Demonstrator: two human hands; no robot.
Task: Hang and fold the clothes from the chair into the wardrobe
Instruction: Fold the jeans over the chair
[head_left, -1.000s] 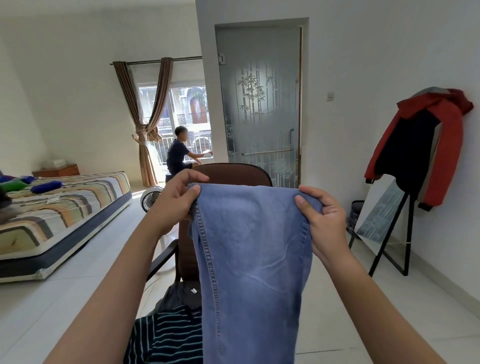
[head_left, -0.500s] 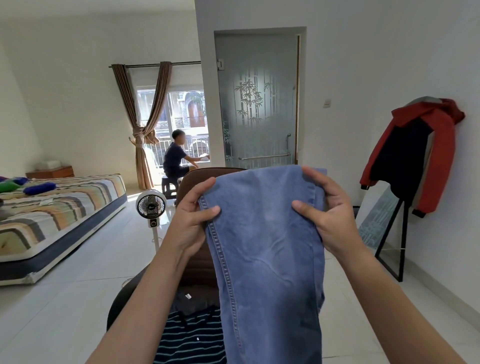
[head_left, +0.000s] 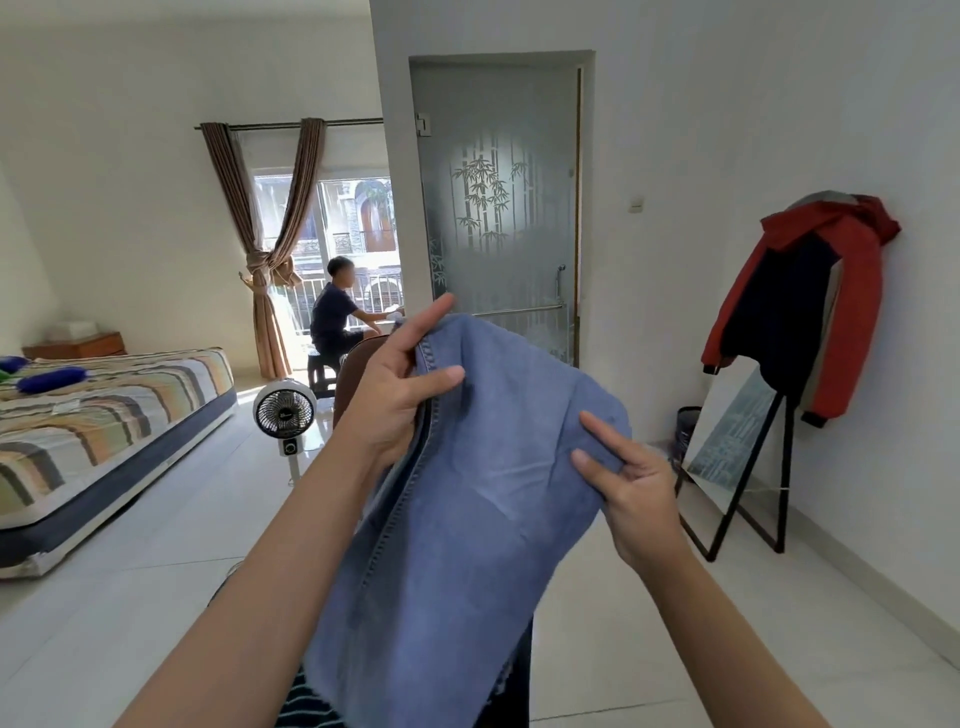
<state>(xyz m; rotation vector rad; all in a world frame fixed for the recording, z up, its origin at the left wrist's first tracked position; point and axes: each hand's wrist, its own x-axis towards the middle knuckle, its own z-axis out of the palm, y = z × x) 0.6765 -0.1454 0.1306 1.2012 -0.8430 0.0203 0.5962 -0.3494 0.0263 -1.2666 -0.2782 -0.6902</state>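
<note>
The person holds the blue jeans (head_left: 467, 509) up in front of the brown chair (head_left: 358, 374), most of which is hidden behind the cloth. The left hand (head_left: 400, 395) grips the stitched seam edge, thumb across the front and fingers curled behind, with the forefinger pointing up past the fabric. The right hand (head_left: 628, 483) pinches the opposite edge between thumb and bent fingers. Half a second ago both hands sat level at the top of the jeans; now the right hand has dropped lower, so the top edge slants down to the right and the denim bunches between the hands. The white fan (head_left: 284, 410) stands left of the chair, and the red jacket (head_left: 831, 312) hangs on its stand well to the right. A striped garment (head_left: 306, 709) peeks out below the jeans.
</note>
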